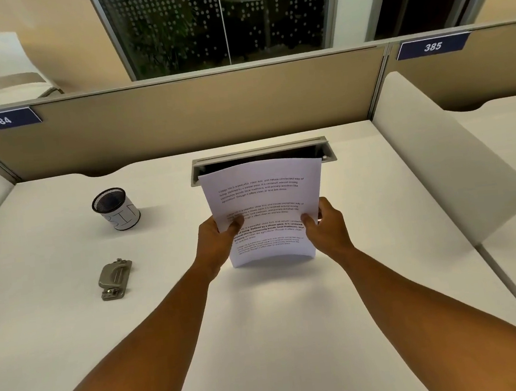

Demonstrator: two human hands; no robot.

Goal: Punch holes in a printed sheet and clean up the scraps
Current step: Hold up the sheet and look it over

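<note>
You gripped the printed sheet [263,194] upright in both hands' fingers [233,229]; the hole punch [115,278] lay flat leftward, nearer your left hand [218,237].

One printed sheet [263,194], one hole punch [115,278], one mesh cup [116,208], two hands: left hand [218,239], right hand [328,224].

Two bare forearms reach into view from the bottom edge, with no sleeves, watch, bracelet or rings to be seen on them. The left hand [219,237] and the right hand [325,225] wear no gloves. The thumbs show short, plain nails. The arms are slim and smooth, without marks.
</note>
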